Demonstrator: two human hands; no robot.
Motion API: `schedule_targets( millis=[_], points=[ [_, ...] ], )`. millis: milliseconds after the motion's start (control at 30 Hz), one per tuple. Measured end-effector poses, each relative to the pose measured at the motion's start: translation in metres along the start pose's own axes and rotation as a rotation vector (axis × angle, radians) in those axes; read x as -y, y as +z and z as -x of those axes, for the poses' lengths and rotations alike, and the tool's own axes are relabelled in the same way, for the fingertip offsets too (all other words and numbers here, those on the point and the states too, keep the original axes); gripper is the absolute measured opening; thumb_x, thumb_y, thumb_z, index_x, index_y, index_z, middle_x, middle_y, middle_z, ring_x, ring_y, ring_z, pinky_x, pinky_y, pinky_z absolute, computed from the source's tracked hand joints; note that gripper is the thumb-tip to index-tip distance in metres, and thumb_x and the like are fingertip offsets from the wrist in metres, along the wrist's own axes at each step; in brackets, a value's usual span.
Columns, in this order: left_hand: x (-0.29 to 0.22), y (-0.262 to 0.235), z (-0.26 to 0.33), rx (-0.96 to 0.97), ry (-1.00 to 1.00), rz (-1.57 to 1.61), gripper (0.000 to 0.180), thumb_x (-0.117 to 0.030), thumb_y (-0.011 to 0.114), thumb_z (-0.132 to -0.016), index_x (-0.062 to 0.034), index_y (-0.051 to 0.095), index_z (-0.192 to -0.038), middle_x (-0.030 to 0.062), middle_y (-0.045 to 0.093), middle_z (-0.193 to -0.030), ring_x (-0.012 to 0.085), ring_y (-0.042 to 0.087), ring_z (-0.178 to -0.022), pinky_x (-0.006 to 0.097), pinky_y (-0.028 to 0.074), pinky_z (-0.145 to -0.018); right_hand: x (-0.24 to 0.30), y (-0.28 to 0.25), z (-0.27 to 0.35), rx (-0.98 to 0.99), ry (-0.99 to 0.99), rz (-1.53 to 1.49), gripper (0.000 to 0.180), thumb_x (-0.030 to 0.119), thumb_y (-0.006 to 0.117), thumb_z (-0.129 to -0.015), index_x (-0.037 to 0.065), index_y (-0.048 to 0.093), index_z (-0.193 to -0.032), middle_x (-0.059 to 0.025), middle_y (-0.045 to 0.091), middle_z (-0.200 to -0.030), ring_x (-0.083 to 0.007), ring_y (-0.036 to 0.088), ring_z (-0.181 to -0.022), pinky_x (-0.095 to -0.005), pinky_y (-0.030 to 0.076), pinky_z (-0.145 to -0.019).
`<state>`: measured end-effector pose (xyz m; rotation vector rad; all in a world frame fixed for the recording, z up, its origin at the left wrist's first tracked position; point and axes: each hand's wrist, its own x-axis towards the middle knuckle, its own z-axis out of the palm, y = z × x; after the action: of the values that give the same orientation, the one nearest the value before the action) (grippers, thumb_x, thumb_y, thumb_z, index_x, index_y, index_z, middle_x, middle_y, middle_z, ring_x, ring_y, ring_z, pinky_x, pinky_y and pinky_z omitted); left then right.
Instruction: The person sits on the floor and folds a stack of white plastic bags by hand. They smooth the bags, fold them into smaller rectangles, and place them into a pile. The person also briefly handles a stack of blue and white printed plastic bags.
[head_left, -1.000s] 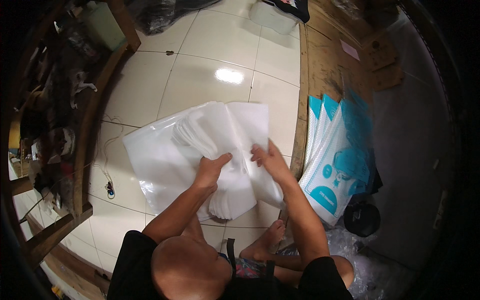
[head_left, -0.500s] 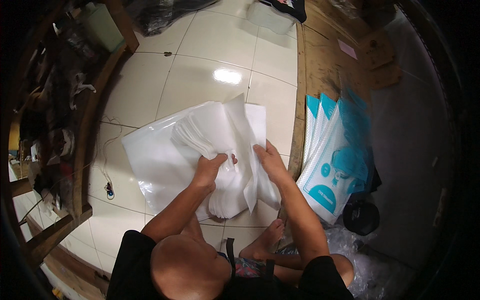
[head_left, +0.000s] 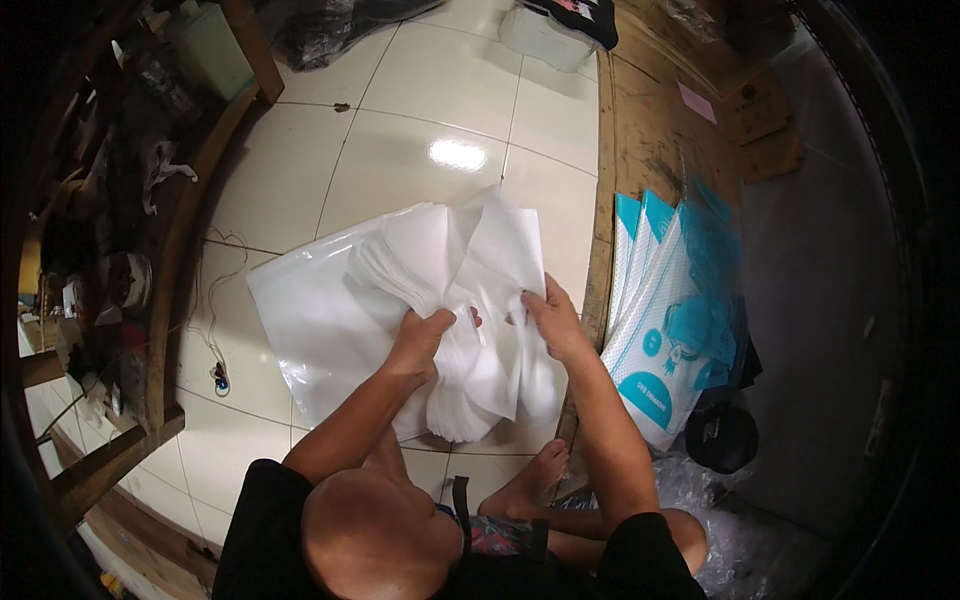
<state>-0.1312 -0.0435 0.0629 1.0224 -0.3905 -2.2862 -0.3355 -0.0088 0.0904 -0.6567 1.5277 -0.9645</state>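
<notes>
A thick stack of thin white sheets [head_left: 462, 405], soft and slightly see-through, is bunched at its middle in my left hand [head_left: 420, 338], whose fingers and thumb close round it. My right hand [head_left: 552, 318] pinches the loose white sheets [head_left: 510, 250] fanned out on the right side, and some fingers show through the material. Between the hands the sheets are folded and spread apart. Beneath them a large glossy white plastic piece [head_left: 305, 300] lies flat on the tiled floor. Whether it is a bag or a sheet, I cannot tell.
Several white and turquoise printed bags [head_left: 660, 330] lean in an overlapping pile at the right, beside a brown wooden board [head_left: 655, 120]. A round black object [head_left: 722, 436] and clear crumpled plastic [head_left: 690, 510] lie near my knee. On the left stands a cluttered wooden shelf [head_left: 190, 210].
My right hand has moved slightly right and up, pulling the right-hand sheets wider from the stack. The left hand keeps its grip, shifted only slightly.
</notes>
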Motion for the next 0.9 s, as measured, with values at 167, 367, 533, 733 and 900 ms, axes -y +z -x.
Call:
schedule_targets(
  millis=[167, 367, 533, 733, 900],
  points=[
    [-0.001, 0.008, 0.001, -0.109, 0.060, -0.163, 0.039, -0.008, 0.062, -0.081, 0.0088, 0.052, -0.114, 0.0143, 0.061, -0.104, 0.0234, 0.061, -0.095, 0.035, 0.052, -0.082, 0.016, 0.027, 0.011, 0.084, -0.009, 0.323, 0.048, 0.027, 0.059, -0.089, 0.001, 0.043, -0.126, -0.0091, 0.059, -0.098, -0.0149, 0.056, -0.078, -0.0256, 0.047, -0.073],
    [-0.002, 0.016, 0.002, -0.111, 0.065, -0.027, 0.034, -0.008, 0.063, -0.080, 0.0079, 0.055, -0.109, 0.0133, 0.062, -0.101, 0.0222, 0.061, -0.091, 0.033, 0.052, -0.079, -0.039, 0.032, -0.002, 0.152, -0.234, 0.420, 0.046, 0.023, 0.060, -0.088, 0.002, 0.043, -0.125, -0.0073, 0.059, -0.095, -0.0133, 0.055, -0.082, -0.0243, 0.045, -0.070],
    [-0.004, 0.002, 0.003, -0.018, -0.043, 0.061, 0.035, -0.007, 0.063, -0.079, 0.0091, 0.055, -0.109, 0.0143, 0.061, -0.101, 0.0230, 0.061, -0.092, 0.034, 0.052, -0.080, -0.001, -0.003, -0.006, 0.079, 0.084, 0.161, 0.048, 0.016, 0.063, -0.085, 0.000, 0.044, -0.127, -0.0109, 0.059, -0.101, -0.0164, 0.055, -0.094, -0.0258, 0.045, -0.079],
    [0.001, 0.014, -0.001, -0.133, 0.075, -0.121, 0.034, -0.007, 0.062, -0.079, 0.0092, 0.055, -0.108, 0.0148, 0.061, -0.101, 0.0235, 0.062, -0.089, 0.034, 0.052, -0.078, -0.006, 0.047, 0.015, 0.120, -0.181, 0.488, 0.051, 0.014, 0.059, -0.086, -0.003, 0.040, -0.130, -0.0161, 0.059, -0.112, -0.0221, 0.056, -0.099, -0.0317, 0.045, -0.087],
    [0.000, 0.011, -0.002, -0.087, 0.002, 0.052, 0.035, -0.008, 0.064, -0.079, 0.0094, 0.055, -0.108, 0.0152, 0.061, -0.102, 0.0231, 0.062, -0.090, 0.033, 0.053, -0.077, -0.025, 0.017, 0.000, 0.042, -0.201, 0.314, 0.043, 0.013, 0.056, -0.089, -0.003, 0.042, -0.127, -0.0103, 0.058, -0.109, -0.0157, 0.055, -0.096, -0.0270, 0.044, -0.084]
  ],
)
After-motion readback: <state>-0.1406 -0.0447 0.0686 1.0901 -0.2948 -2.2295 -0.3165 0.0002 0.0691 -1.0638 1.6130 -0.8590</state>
